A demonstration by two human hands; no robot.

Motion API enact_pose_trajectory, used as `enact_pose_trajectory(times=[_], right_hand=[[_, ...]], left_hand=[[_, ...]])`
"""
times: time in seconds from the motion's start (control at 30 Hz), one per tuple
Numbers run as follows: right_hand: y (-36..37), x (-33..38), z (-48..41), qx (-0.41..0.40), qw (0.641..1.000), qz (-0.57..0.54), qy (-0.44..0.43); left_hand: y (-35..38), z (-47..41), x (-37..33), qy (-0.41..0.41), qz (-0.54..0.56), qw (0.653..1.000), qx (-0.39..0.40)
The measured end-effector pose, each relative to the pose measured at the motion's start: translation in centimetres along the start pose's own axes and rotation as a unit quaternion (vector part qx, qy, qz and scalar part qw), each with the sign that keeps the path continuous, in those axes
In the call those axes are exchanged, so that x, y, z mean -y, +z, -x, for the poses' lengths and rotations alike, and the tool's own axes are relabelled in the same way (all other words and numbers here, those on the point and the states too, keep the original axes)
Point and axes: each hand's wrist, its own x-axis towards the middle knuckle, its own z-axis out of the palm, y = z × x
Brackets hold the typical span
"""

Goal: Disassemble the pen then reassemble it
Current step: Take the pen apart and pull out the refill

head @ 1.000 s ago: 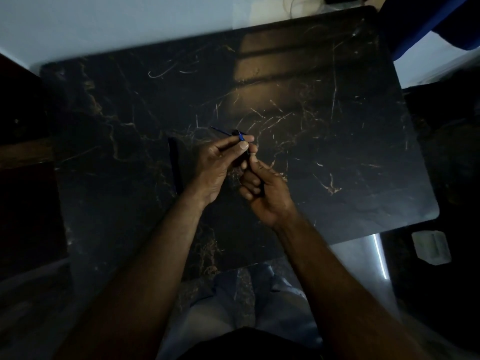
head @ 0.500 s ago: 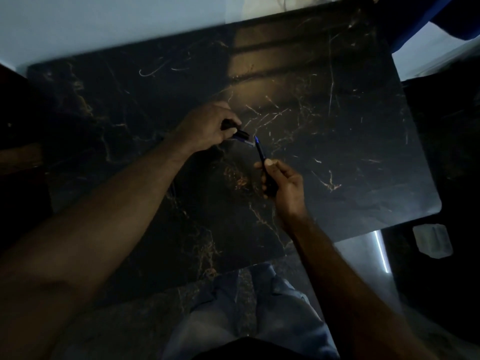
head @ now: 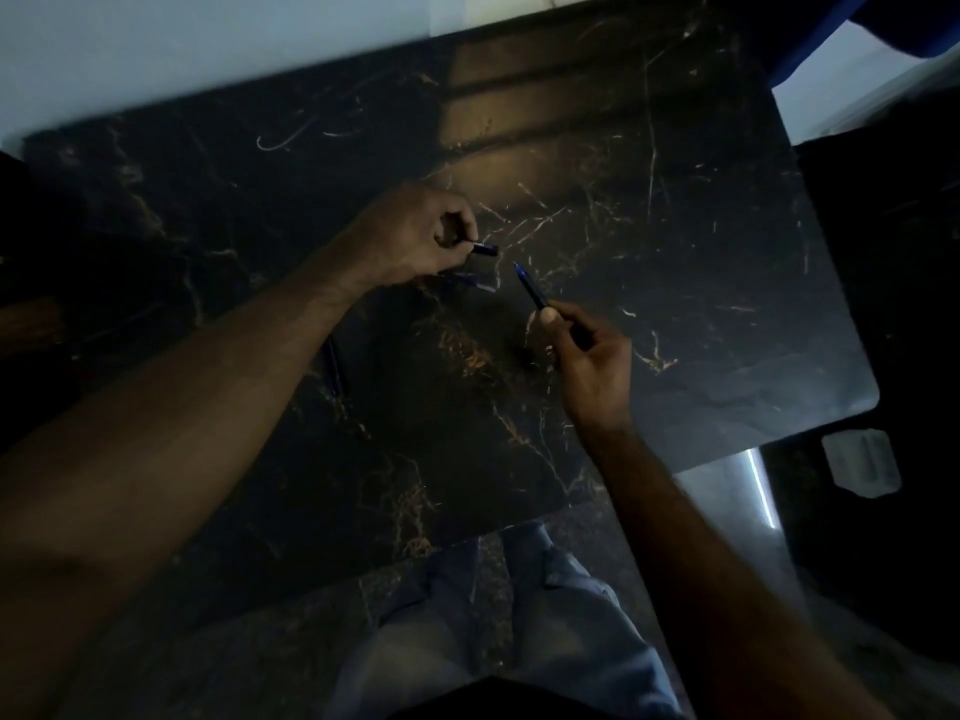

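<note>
My left hand (head: 415, 236) is closed around a short dark pen piece (head: 484, 248) whose end pokes out to the right of my fingers. Just below that hand a thin blue part (head: 475, 283) lies on the black marble table (head: 675, 252). My right hand (head: 592, 361) pinches a blue pen barrel (head: 531, 287) that points up and to the left, its tip a short gap from the left hand's piece. A second dark pen part (head: 332, 363) lies on the table beside my left forearm.
The table's right edge and rounded corner (head: 867, 402) lie to the right, with a pale small box (head: 862, 462) on the floor beyond it. My knees in blue jeans (head: 519, 615) show below the table's near edge.
My hands have come apart: the left moved up and left with the short piece, the right moved right holding the barrel. The view is dim throughout.
</note>
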Motion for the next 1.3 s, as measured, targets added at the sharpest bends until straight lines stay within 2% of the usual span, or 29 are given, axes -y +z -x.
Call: enact_pose_trajectory(times=[0.13, 0.27, 0.43, 0.73, 1.0, 1.1, 1.2, 1.3], right_hand=[[-0.4, -0.1, -1.2, -0.005, 0.996, 0.073, -0.045], [-0.7, 0.0, -1.6, -0.026, 0.991, 0.101, -0.087], [-0.7, 0.3, -1.8, -0.03, 0.99, 0.096, -0.098], [-0.4, 0.6, -1.6, -0.027, 0.99, 0.092, -0.107], [0.2, 1.5, -1.3, -0.01, 0.985, 0.12, -0.125], [0.7, 1.8, -1.2, -0.011, 0.985, 0.112, -0.127], [1.7, 2.4, -1.4, -0.026, 0.987, 0.095, -0.127], [3.3, 2.8, -1.7, -0.04, 0.985, 0.096, -0.137]], left_hand=[[-0.1, 0.4, -0.7, -0.014, 0.111, 0.994, -0.016], [0.3, 1.2, -1.6, -0.034, 0.27, 0.962, -0.031], [0.7, 1.5, -1.7, -0.04, 0.344, 0.937, -0.034], [0.5, 1.6, -1.2, -0.057, 0.398, 0.914, -0.061], [0.6, 1.6, -2.0, -0.021, 0.365, 0.931, -0.023], [0.7, 1.6, -2.2, -0.014, 0.379, 0.925, -0.012], [1.4, 2.1, -2.5, -0.053, 0.438, 0.896, -0.052], [2.8, 2.9, -3.1, -0.104, 0.519, 0.836, -0.142]])
